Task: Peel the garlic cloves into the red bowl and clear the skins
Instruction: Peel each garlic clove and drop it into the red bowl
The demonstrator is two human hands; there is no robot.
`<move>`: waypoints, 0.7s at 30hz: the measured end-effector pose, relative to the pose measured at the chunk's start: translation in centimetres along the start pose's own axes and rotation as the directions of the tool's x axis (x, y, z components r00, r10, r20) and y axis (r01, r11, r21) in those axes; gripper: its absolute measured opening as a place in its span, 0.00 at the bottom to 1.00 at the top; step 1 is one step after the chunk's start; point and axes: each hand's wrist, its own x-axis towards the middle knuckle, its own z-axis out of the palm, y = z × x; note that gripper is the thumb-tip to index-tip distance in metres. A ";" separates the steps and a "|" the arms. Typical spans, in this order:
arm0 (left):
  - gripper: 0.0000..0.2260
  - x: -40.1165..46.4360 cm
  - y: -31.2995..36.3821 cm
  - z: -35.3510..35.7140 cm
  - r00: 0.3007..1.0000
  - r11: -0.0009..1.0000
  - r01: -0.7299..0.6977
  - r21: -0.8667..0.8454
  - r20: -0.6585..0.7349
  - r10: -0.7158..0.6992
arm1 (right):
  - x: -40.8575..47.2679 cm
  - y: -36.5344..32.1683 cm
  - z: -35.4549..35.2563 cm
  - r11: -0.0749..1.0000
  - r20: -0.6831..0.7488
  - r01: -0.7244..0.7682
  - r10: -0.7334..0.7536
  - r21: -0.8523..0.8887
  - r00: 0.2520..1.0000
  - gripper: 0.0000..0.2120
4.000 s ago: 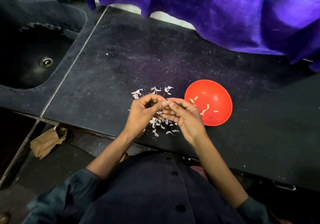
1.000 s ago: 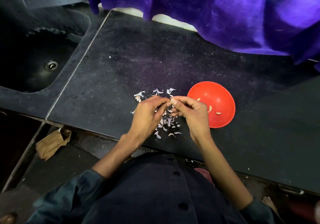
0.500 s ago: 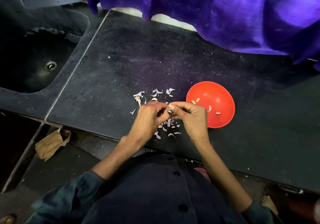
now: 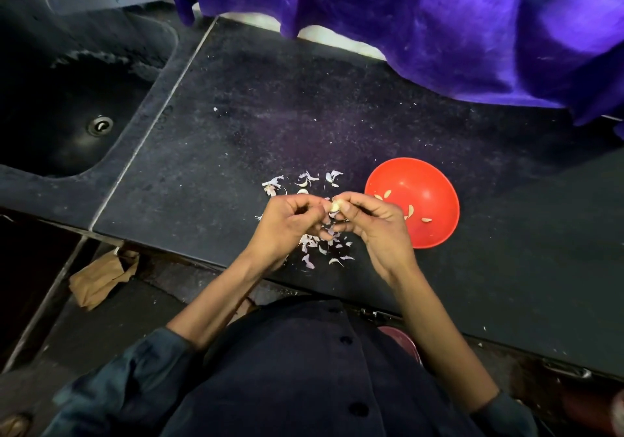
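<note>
A pale garlic clove (image 4: 335, 205) is pinched between the fingertips of my left hand (image 4: 287, 225) and my right hand (image 4: 371, 224), just above the dark counter (image 4: 236, 126). The red bowl (image 4: 429, 180) sits right of my hands and holds several peeled cloves (image 4: 410, 211). Loose garlic skins (image 4: 304, 181) lie scattered beyond my hands, and more skins (image 4: 324, 251) lie under and below them.
A dark sink (image 4: 67, 99) with a drain is set into the counter at the left. Purple cloth (image 4: 439, 24) hangs over the counter's far edge. A crumpled brown paper bag (image 4: 101, 276) lies on the floor below the counter's near edge.
Both hands stay together over the skin pile, shifting only slightly. The pale clove now shows between the fingertips, where earlier it was mostly covered.
</note>
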 end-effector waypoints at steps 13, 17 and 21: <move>0.06 -0.5 -0.2 0.1 0.977 0.936 -0.145 0.320 -0.106 0.187 | -0.1 -0.5 1.0 0.997 -0.024 0.040 -0.042 -0.073 0.999 0.09; 0.05 -0.6 -0.3 0.1 0.978 0.935 -0.144 0.324 -0.097 0.184 | 0.0 -0.5 1.0 0.996 -0.042 0.050 -0.053 -0.076 0.998 0.08; 0.07 -0.5 -0.1 0.2 0.983 0.963 -0.142 0.228 -0.083 0.165 | -0.1 -0.4 1.0 0.998 -0.045 0.063 -0.064 -0.025 0.997 0.10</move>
